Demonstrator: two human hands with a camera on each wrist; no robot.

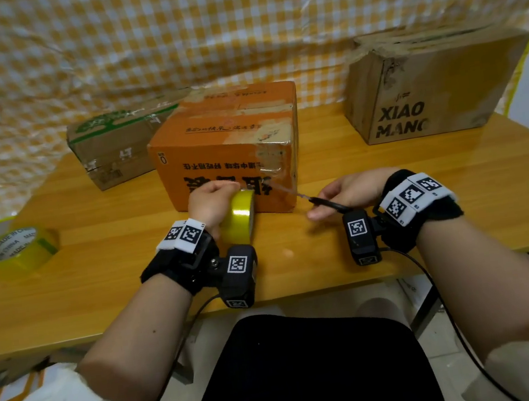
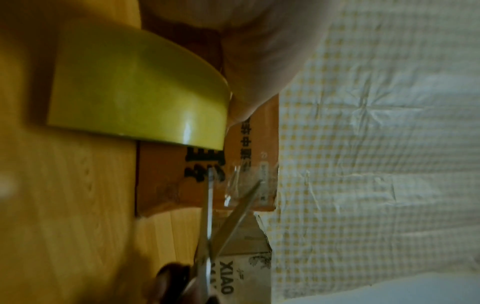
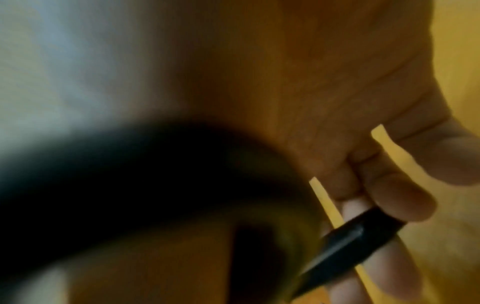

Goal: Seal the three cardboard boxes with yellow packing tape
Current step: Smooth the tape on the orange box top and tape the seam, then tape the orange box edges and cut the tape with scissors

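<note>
Head view: left hand (image 1: 211, 204) grips upright yellow tape roll (image 1: 238, 219); right hand (image 1: 344, 193) grips scissors (image 1: 310, 199), blades apart, pointing left toward orange box (image 1: 226, 151).

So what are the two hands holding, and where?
The left hand grips the yellow tape roll at its top. The right hand holds the scissors by their black handles.

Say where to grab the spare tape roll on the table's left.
Judging from the head view, the spare roll lies flat, core hole up, apart from everything. Come from above: one finger in the hole, thumb on the outer wall, pinching the ring. Left hand is nearer, but it holds the other roll.
</note>
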